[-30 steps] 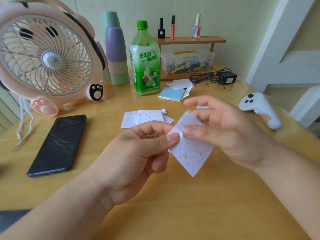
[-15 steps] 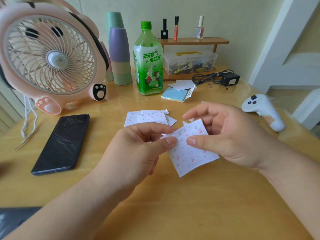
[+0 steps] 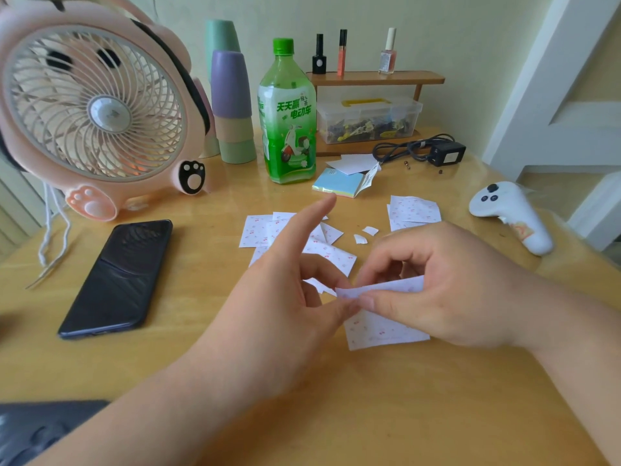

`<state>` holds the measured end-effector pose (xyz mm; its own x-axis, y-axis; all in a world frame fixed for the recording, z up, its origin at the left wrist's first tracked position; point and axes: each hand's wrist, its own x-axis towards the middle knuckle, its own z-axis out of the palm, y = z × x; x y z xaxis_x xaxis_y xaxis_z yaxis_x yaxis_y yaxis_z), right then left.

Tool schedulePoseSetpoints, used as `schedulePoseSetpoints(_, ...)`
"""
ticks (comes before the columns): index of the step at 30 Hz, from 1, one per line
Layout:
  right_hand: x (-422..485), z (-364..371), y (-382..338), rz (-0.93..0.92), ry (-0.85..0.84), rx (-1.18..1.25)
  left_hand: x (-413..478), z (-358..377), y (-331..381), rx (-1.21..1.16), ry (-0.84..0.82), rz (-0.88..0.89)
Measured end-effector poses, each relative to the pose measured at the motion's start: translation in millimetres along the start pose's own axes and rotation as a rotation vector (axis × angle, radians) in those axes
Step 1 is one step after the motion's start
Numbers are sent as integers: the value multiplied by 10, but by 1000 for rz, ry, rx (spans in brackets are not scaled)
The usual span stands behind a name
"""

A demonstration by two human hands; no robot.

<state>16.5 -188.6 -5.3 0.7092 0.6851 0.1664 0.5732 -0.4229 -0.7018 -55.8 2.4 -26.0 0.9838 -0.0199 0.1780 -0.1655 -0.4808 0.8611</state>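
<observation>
A small white paper square (image 3: 383, 331) printed with red cherries lies low over the wooden table (image 3: 369, 415), its top edge folded toward me. My right hand (image 3: 447, 290) pinches that folded edge between thumb and fingers. My left hand (image 3: 289, 297) pinches the fold's left corner with its thumb, its index finger pointing up and away. More sheets of the same paper (image 3: 268, 230) lie behind my left hand, and another small pile (image 3: 413, 211) lies further right. Two torn scraps (image 3: 364, 235) sit between them.
A black phone (image 3: 117, 277) lies left. A pink fan (image 3: 97, 109), stacked cups (image 3: 232, 99) and a green bottle (image 3: 289, 119) stand behind. Sticky notes (image 3: 339, 185), a charger (image 3: 443, 154), a white controller (image 3: 510, 213) and a shelf with a clear box (image 3: 369, 121) are at the back right.
The sheet has come down from in front of me to the table. Its top edge is now folded over, and my left index finger has lifted.
</observation>
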Motion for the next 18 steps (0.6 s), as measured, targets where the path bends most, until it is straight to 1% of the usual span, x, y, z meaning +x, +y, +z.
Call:
schedulePoseSetpoints(4,0,61,-1,-32,65,-49,9,3,-2,-1,18,-7)
schedulePoseSetpoints(6,-13,79,-12,-59,90,-99,28,-2,-7,-62,12,-49)
schedulePoseSetpoints(8,-21,89,-34,-123,123,-160,44,-6,-8,-186,-12,-109)
schedulePoseSetpoints(11,-27,90,-46,-238,183,-326,63,-13,3,-529,-36,-256)
schedulePoseSetpoints(13,-26,91,-47,-290,202,-429,75,-21,32,-701,-13,-375)
schedulePoseSetpoints(15,-24,107,-64,-337,193,-481,83,-18,56,-743,19,-445)
schedulePoseSetpoints(18,-29,153,-66,-395,199,-513,84,-39,79,-741,14,-498)
